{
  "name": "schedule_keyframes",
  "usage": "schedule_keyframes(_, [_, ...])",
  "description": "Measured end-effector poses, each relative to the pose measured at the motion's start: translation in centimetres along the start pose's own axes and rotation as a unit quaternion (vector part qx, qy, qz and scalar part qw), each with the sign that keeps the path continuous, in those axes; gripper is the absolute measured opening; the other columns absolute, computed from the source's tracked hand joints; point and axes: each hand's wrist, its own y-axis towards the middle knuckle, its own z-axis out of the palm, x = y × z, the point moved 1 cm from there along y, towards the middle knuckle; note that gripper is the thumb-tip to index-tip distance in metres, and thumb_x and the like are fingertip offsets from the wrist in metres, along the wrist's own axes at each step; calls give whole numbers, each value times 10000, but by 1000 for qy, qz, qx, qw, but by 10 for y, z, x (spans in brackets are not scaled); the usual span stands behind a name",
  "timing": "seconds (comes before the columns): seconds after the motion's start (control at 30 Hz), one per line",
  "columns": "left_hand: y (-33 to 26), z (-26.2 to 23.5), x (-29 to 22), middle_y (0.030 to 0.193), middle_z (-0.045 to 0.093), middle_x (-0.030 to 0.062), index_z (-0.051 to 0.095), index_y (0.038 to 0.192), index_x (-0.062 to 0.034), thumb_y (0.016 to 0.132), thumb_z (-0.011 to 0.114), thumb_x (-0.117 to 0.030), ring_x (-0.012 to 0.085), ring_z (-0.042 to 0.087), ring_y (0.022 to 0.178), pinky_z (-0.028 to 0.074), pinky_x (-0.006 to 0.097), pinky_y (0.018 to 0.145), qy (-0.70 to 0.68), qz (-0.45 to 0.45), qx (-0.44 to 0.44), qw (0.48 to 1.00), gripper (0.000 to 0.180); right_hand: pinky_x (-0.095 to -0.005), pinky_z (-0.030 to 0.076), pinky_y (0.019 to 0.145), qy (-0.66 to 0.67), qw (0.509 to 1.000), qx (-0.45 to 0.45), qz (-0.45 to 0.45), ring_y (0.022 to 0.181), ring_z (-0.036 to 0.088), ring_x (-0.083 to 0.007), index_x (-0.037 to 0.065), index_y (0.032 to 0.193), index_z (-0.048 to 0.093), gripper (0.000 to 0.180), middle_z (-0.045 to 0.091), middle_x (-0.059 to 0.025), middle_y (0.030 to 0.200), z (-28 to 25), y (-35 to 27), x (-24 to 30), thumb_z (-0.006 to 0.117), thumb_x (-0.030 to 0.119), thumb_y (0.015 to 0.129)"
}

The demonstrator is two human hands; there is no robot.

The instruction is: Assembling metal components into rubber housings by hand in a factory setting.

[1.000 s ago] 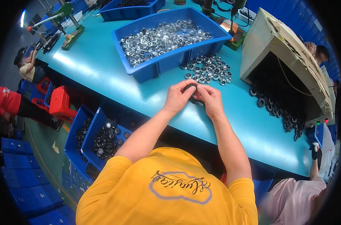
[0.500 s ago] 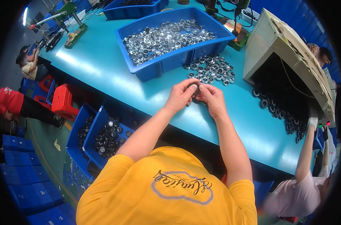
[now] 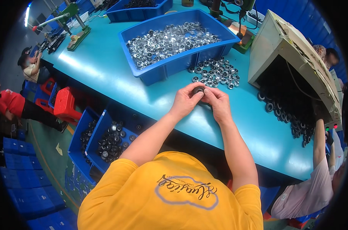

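Observation:
Between my two hands is a small dark wheel [image 3: 198, 90], held above the turquoise table near its front edge. My left hand [image 3: 184, 101] pinches its left side, and my right hand [image 3: 217, 101] grips it from the right with the thumb on top. Fingers cover much of the wheel. Just beyond my hands lies a loose group of shiny silver-and-black wheel hubs [image 3: 216, 73]. Behind them stands a large blue bin [image 3: 174, 68] holding many similar clear and silver hubs.
At the right, black rubber rings [image 3: 283, 113] spill from an open beige housing [image 3: 266, 50], where a co-worker's arm [image 3: 319, 142] reaches in. Blue bins of dark wheels [image 3: 110, 145] stand below the table's left edge. Green presses [image 3: 79, 38] stand at the back.
My hands stay in nearly the same place, and the wheel now shows its face more between my thumbs. The co-worker's arm at the right has moved farther into the housing.

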Motion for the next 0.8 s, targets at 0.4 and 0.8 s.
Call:
schedule_keyframes(0.4, [2, -9, 3, 907, 667, 5, 625, 1337, -72, 956, 665, -54, 47, 584, 685, 493, 212, 548, -35, -54, 42, 997, 383, -290, 586, 808, 44, 997, 2, 66, 900, 713, -163, -35, 1221, 681, 326, 734, -115, 1071, 1, 0, 4, 709, 177, 974])
schedule_keyframes(0.8, [-4, -6, 8, 1070, 680, 7, 542, 1450, -74, 919, 690, -12, 68, 637, 859, 525, 226, 643, 29, -38, 66, 997, 555, -289, 585, 793, 30, 996, -21, 87, 880, 708, -157, -34, 1196, 680, 318, 733, -106, 1057, 1, 0, 7, 737, 151, 943])
